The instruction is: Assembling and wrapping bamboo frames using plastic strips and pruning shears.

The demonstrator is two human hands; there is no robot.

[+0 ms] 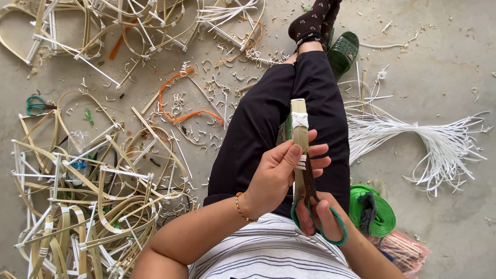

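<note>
Flat tan bamboo strip bundle [299, 135], bound with white plastic strapping, was gripped by the left hand [281, 173].
Right hand [316, 217] fingers filled green-handled scissors [311, 199], trimming one binding; upper binding looked finished.

We see green-handled scissors [316, 217] against a tan bamboo strip [299, 139] bound in white tape, black trousers [268, 129], a white shirt [274, 253] with dark stripes, a dotted black sock [312, 20], a green sandal [342, 51], white plastic strips [439, 144] and an orange strip [181, 116] on the grey floor [439, 51].
</note>
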